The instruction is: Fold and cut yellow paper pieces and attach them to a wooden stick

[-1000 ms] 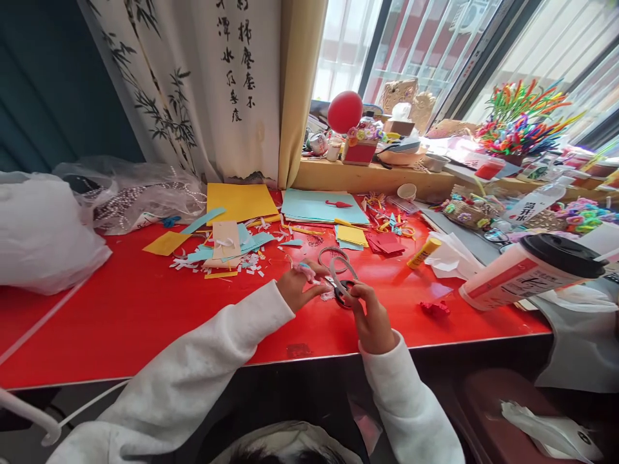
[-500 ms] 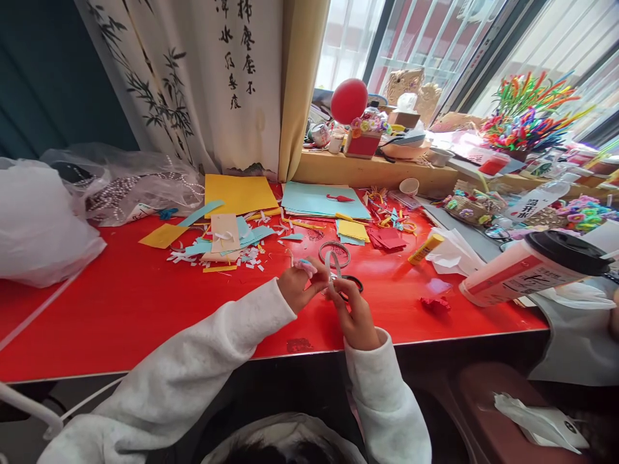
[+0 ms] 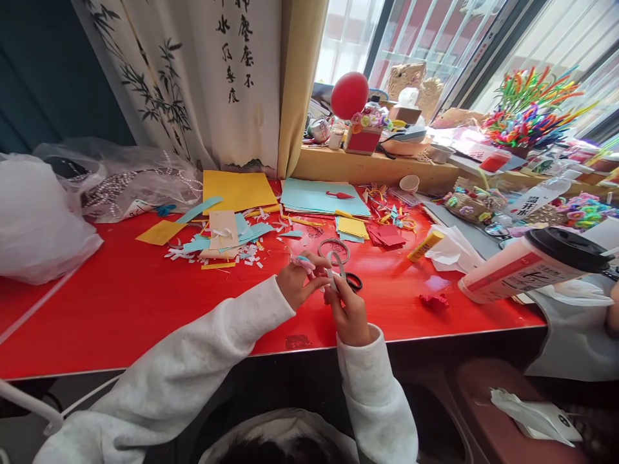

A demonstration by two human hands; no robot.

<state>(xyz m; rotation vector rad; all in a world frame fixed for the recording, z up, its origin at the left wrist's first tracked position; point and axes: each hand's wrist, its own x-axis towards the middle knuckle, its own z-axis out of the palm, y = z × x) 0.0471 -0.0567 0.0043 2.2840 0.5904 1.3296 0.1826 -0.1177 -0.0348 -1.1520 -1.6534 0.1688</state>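
Observation:
My left hand (image 3: 296, 285) and my right hand (image 3: 350, 314) meet above the front of the red table (image 3: 232, 290). Between their fingertips is a narrow whitish strip (image 3: 333, 274), part of it curled up in a loop. The fingers of both hands are pinched on it. A pink and blue fuzzy ornament (image 3: 304, 262) sits at the fingers of my left hand, apparently worn as a ring. Black-handled scissors (image 3: 355, 281) lie just beyond my right hand, partly hidden by it. Behind the strip rests a thin round ring (image 3: 333, 241), possibly a tape roll.
Paper scraps (image 3: 223, 235) spread at the left, near a yellow sheet (image 3: 239, 188) and blue sheets (image 3: 314, 196). A glue stick (image 3: 425, 246), a crumpled red paper (image 3: 435, 301) and a lidded cup (image 3: 527, 267) stand or lie at the right. A plastic bag (image 3: 43, 219) is far left.
My right hand has shifted slightly left and nearer my left hand, turning a little. The strip's loop has tilted, and more of the scissors' handle shows. The view has moved slightly.

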